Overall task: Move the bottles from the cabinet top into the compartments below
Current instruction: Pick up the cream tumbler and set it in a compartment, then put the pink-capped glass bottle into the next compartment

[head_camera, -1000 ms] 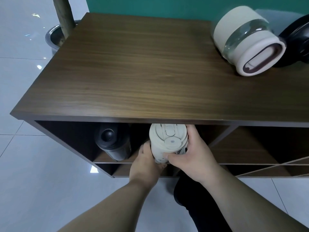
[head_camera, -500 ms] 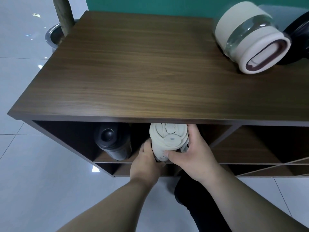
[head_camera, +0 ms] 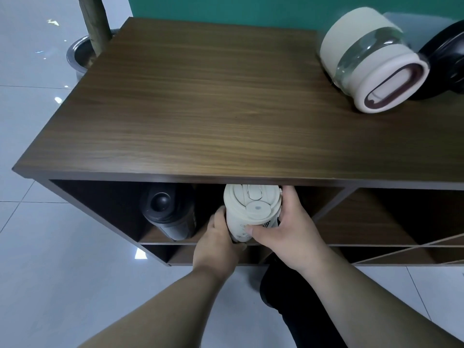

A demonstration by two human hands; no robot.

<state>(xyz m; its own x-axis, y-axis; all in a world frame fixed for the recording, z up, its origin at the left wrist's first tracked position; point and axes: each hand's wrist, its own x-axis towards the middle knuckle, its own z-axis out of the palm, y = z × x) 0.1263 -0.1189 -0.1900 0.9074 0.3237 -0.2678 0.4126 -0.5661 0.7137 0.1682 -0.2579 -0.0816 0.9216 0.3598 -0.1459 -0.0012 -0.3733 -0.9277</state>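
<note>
Both hands grip the cream bottle [head_camera: 251, 207] at the mouth of the upper-left compartment, just under the cabinet top [head_camera: 200, 109]. The left hand [head_camera: 218, 244] wraps its lower body; the right hand [head_camera: 288, 229] curls fingers round its right side below the lid. A black bottle [head_camera: 168, 212] already stands in that compartment, left of the cream one. On the top's right end a cream jug [head_camera: 371, 64] and a black item [head_camera: 447, 61] remain, so the job looks roughly half done.
</note>
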